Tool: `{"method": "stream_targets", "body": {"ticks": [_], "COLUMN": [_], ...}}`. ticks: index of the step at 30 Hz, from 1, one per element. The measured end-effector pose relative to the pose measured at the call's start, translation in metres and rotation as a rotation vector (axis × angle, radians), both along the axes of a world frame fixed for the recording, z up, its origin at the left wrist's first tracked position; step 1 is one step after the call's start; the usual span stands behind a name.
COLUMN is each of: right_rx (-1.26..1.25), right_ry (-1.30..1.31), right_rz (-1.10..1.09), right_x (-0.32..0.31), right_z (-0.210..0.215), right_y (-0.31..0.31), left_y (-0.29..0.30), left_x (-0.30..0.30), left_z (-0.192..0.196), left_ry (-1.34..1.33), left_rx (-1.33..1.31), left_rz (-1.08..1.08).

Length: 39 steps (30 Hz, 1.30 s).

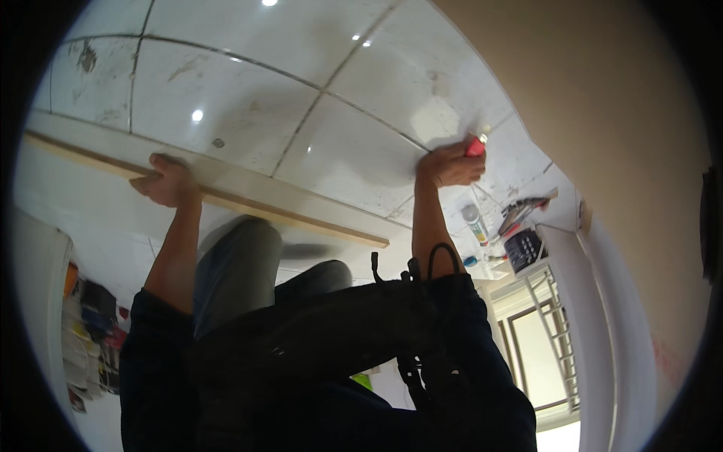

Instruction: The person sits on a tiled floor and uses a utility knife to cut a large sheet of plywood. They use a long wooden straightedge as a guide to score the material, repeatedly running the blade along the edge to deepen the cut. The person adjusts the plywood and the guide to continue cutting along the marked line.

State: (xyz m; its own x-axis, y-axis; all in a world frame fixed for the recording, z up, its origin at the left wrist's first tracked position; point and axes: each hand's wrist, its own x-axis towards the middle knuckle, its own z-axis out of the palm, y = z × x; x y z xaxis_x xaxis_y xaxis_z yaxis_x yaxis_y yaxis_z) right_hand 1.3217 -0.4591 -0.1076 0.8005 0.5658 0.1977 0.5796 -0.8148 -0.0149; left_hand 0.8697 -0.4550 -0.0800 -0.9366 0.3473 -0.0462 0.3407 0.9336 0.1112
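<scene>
I stand in this room and watch a person with two bare hands over a floor of white tiles [226, 98] with dark joints. I tell the places by a clock laid over the person's view, with twelve at its top and the pin at its middle.

Between nine and ten o'clock is the left hand [169, 182]. It is closed over a long wooden strip [294, 218], with the thumb at the far edge. This strip goes slantwise, from near the rim on the nine-to-ten side until a little past the middle. Along its far side runs a pale band [248, 179]; I cannot tell if both are one piece.

At two o'clock is the right hand [448, 167]. Its fingers are bent around a small red tool [475, 147], whose light tip points up and to the right, near to the tiles. If the tip touches them, I cannot tell.

At three o'clock, just beyond the right forearm, there is a pale tube [474, 224], and a bit farther out a dark case [525, 249]. A beige wall [602, 113] fills the side from one to three. Around half past eight a knee in jeans [245, 256] is bent, close to the strip. At four o'clock is a bright window [538, 354], and near eight lie mixed things in a heap [86, 331], too small to tell apart.
</scene>
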Motion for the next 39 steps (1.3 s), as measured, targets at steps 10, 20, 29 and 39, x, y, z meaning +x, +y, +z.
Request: {"method": "stream_targets", "body": {"ticks": [10,20,29,39], "right_rx": [-0.057,-0.011,-0.068,-0.128], "right_ry": [-0.073,-0.051,-0.044,-0.119], "right_rz": [0.031,0.027,0.0,0.049], "right_x": [0.022,0.016,0.028,0.018], "right_z": [-0.015,-0.005,-0.017,-0.002], "right_y": [-0.006,-0.01,-0.018,-0.002], "left_y": [-0.011,-0.014,0.002,0.007], "left_x": [0.002,-0.001,0.01,0.013], "left_z": [-0.002,-0.006,0.012,0.02], "left_ry": [0.012,0.035,0.034,-0.007], "left_rx": [0.089,0.075,0.084,0.093], "left_rz": [-0.068,-0.082,-0.067,-0.052]}}
